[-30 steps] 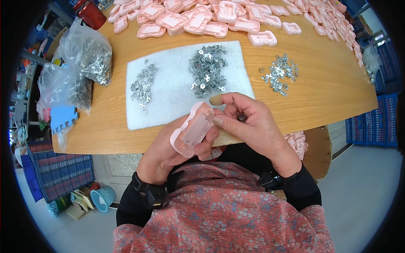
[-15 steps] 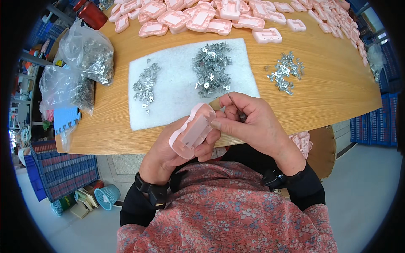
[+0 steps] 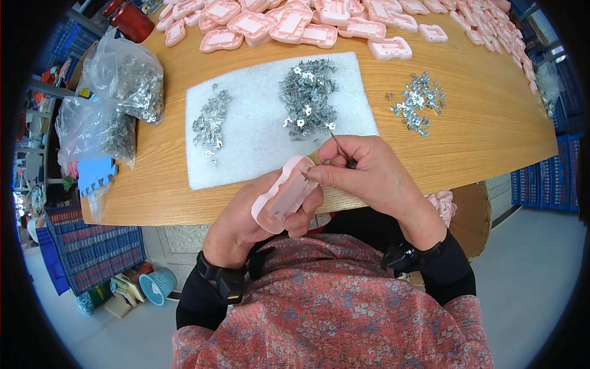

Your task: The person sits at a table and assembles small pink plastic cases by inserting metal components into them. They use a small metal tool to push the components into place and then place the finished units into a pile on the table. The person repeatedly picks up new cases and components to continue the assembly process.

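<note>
My left hand [image 3: 235,209] is wrapped around a pale pink plastic housing [image 3: 286,198], its hollow inner side turned up and its long axis tilted. Closed around a thin dark metal tool [image 3: 339,147], my right hand [image 3: 375,175] is at the housing's upper end. The tool's slender tip points up and away from the housing; its exact kind is unclear. My right thumb and fingertips press at the housing's upper rim; any small part pinched there is too small to make out. Beyond my hands, a white foam mat [image 3: 252,123] carries a large heap of small metal clips [image 3: 307,98] and a smaller heap [image 3: 212,123].
Another heap of metal clips [image 3: 419,101] lies on the wooden table [image 3: 479,135] to the right. Pink housings [image 3: 292,23] crowd the far edge. Clear plastic bags of metal parts [image 3: 140,86] and a red canister [image 3: 130,21] stand at left. Blue crates [image 3: 92,252] are below.
My right hand has turned slightly, and the tool's tip now shows pointing up and away. The housing has shifted a little to the right in my left hand.
</note>
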A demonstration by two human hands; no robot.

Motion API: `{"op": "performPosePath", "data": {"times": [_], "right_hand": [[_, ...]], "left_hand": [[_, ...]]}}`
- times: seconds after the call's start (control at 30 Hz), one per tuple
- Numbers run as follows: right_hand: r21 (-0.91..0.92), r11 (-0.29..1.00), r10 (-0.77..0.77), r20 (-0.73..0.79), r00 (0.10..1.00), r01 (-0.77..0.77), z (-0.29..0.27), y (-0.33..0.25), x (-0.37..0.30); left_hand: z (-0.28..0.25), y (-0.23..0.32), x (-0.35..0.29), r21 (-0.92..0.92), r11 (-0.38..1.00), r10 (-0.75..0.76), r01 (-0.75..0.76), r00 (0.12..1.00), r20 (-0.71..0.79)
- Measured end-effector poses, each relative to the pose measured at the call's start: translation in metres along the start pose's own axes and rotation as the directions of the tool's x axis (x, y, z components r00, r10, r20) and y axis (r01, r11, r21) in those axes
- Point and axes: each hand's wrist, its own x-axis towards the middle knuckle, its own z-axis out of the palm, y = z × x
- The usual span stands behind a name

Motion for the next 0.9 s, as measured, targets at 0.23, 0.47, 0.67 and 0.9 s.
{"op": "performPosePath", "data": {"times": [0.23, 0.47, 0.67, 0.9], "right_hand": [[-0.109, 0.994, -0.031, -0.106, 0.994, 0.019, -0.008, -0.014, -0.008], [-0.332, 0.930, -0.203, -0.101, 0.974, 0.159, 0.009, -0.027, 0.007], [-0.569, 0.760, -0.330, 0.079, 0.941, 0.314, 0.060, -0.042, 0.048], [-0.707, 0.530, -0.417, 0.262, 0.870, 0.467, 0.111, -0.034, 0.086]], "left_hand": [[-0.005, 0.009, -0.011, -0.050, 0.998, 0.037, -0.032, 0.993, 0.115], [-0.002, 0.014, -0.047, 0.066, 0.983, 0.177, -0.169, 0.973, -0.147], [-0.058, 0.005, -0.091, -0.077, 0.940, 0.327, -0.333, 0.942, -0.079], [-0.068, 0.005, -0.116, -0.198, 0.917, 0.351, -0.347, 0.936, -0.016]]}}
